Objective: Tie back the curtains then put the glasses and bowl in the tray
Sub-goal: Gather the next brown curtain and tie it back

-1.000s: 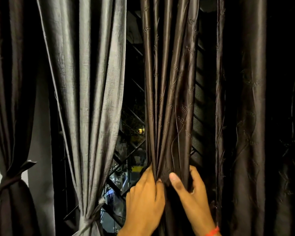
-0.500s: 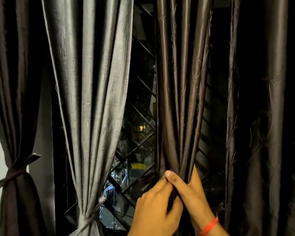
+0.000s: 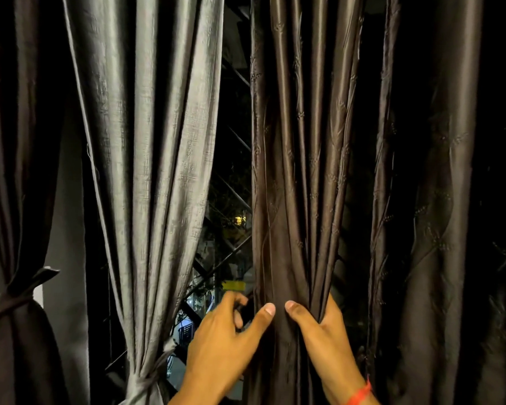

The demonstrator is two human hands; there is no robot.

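Observation:
A dark brown embroidered curtain hangs in the middle, gathered into a bunch low down. My right hand grips the bunch from its right side, thumb across the front. My left hand is at the bunch's left edge, thumb on the front and fingers curling round behind the fabric. To the left, a grey curtain is tied at its lower end with a band. A dark curtain at the far left is tied with a brown band. No glasses, bowl or tray are in view.
Another dark brown curtain hangs loose at the right. Between the grey and brown curtains a window grille shows, with night lights outside. A pale wall shows behind the left curtains.
My left hand has slid off the front of the bunch to its left edge, fingers now reaching behind. My right hand stays on the gathered fabric. The view has shifted slightly.

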